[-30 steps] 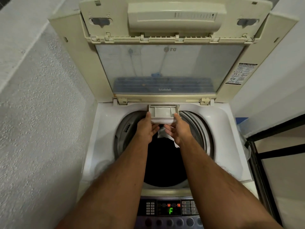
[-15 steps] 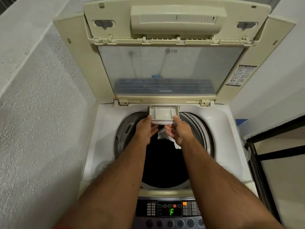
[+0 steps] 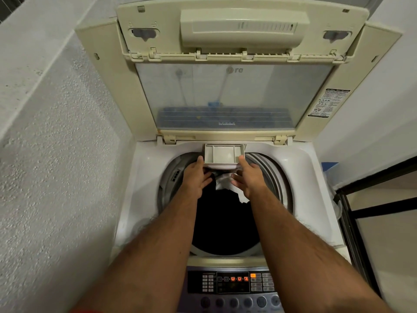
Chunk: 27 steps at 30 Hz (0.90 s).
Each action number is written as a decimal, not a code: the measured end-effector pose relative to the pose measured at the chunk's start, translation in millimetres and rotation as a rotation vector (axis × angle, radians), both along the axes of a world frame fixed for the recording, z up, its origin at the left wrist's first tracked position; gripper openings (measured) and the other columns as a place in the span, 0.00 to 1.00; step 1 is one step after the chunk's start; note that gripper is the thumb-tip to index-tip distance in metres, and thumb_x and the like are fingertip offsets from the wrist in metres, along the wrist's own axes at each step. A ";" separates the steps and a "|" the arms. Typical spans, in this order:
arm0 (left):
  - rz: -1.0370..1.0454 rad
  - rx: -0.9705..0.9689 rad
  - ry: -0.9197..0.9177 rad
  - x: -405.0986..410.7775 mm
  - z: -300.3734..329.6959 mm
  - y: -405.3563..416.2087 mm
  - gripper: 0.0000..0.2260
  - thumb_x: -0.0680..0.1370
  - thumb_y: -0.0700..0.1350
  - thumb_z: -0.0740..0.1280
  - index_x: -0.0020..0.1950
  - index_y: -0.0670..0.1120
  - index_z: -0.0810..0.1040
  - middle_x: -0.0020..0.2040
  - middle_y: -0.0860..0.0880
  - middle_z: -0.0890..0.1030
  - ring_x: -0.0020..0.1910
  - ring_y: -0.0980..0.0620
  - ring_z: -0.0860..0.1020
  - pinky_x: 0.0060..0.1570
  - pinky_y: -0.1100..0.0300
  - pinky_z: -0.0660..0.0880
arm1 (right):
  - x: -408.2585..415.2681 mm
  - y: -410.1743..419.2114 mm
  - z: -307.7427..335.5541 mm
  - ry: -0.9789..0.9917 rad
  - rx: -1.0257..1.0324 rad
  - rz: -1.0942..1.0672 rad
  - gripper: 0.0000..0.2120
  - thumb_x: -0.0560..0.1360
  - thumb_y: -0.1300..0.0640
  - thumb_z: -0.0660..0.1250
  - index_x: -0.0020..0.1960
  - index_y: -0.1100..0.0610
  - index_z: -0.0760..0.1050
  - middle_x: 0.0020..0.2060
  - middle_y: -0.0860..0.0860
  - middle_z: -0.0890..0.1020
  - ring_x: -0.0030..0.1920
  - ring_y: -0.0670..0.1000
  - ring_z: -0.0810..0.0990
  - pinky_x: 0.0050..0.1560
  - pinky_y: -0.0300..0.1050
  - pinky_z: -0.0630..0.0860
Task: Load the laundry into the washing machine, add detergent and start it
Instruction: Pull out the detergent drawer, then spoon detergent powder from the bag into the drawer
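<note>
A top-loading washing machine (image 3: 144, 177) stands with its lid (image 3: 225, 91) raised upright. The drum (image 3: 225, 222) holds dark laundry and a white cloth (image 3: 223, 182) near the back. A beige detergent drawer (image 3: 224, 155) sticks out over the drum's back rim. My left hand (image 3: 196, 177) touches the drawer's left front corner with the thumb; my right hand (image 3: 248, 177) touches its right front corner. The fingers of both hands are spread under the drawer's front.
The control panel (image 3: 232, 283) with lit orange icons sits at the machine's near edge. A rough white wall (image 3: 56, 154) runs close on the left. A black metal frame (image 3: 361, 211) and a blue object (image 3: 329, 166) stand to the right.
The drawer has slid back toward the rear rim, with both hands following it. The display's green F is gone and orange icons show.
</note>
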<state>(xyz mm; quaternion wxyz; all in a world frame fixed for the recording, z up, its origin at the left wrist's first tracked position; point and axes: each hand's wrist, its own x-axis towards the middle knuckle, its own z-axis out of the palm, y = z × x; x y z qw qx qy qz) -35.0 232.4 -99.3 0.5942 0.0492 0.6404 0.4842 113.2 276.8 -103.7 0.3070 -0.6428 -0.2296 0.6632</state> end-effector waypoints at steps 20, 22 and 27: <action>-0.296 0.132 0.720 6.7 75.8 -97.6 0.17 0.79 0.50 0.62 0.63 0.41 0.77 0.57 0.45 0.80 0.56 0.47 0.77 0.57 0.55 0.72 | 31.1 -58.7 98.4 -0.671 0.589 0.556 0.10 0.75 0.51 0.69 0.51 0.56 0.77 0.44 0.51 0.81 0.45 0.52 0.78 0.46 0.41 0.68; -0.289 0.143 0.756 8.1 88.1 -103.2 0.16 0.79 0.50 0.63 0.63 0.44 0.77 0.58 0.47 0.80 0.58 0.50 0.76 0.57 0.59 0.70 | 31.4 -62.1 103.5 -0.650 0.613 0.602 0.09 0.75 0.51 0.69 0.50 0.56 0.78 0.42 0.51 0.81 0.43 0.51 0.78 0.46 0.40 0.68; -0.221 0.160 0.855 17.3 117.4 -118.6 0.14 0.80 0.49 0.63 0.62 0.44 0.78 0.58 0.46 0.80 0.58 0.48 0.76 0.57 0.59 0.69 | 33.6 -65.2 117.1 -0.555 0.646 0.691 0.08 0.74 0.53 0.69 0.48 0.58 0.80 0.39 0.50 0.81 0.40 0.49 0.78 0.44 0.40 0.70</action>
